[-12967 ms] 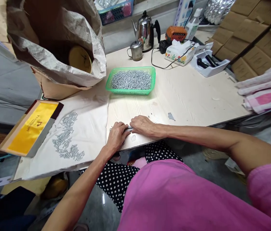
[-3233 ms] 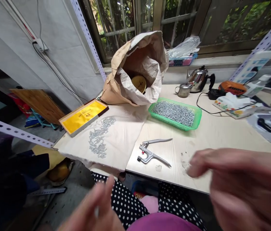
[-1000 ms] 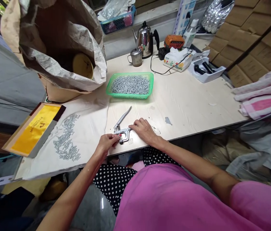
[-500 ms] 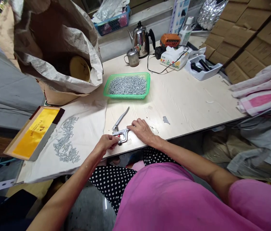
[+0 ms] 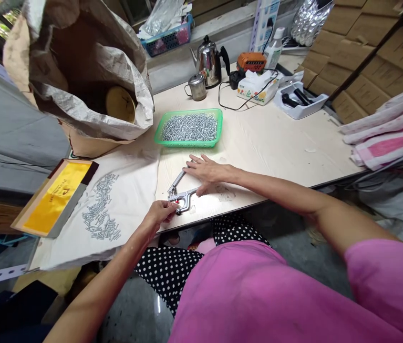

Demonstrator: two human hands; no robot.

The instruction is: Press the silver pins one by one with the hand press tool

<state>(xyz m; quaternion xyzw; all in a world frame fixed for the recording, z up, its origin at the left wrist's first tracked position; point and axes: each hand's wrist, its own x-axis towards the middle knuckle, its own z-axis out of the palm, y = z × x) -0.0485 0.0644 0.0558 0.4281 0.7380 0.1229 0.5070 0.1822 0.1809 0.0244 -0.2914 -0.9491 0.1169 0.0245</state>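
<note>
The pale wood-grain table (image 5: 276,143) carried a crumpled brown paper sack (image 5: 90,62) at its far left. Beside the sack lay a white cloth (image 5: 133,166) strewn with small metal pins (image 5: 97,219), and a green plastic basket (image 5: 187,142) held more of them. Near the front edge lay silver metal hand pliers (image 5: 184,195), handles apart. The right hand (image 5: 204,170) rested spread, fingers open, over the upper handle. The left hand (image 5: 163,212) pinched the pliers' head with closed fingertips.
</note>
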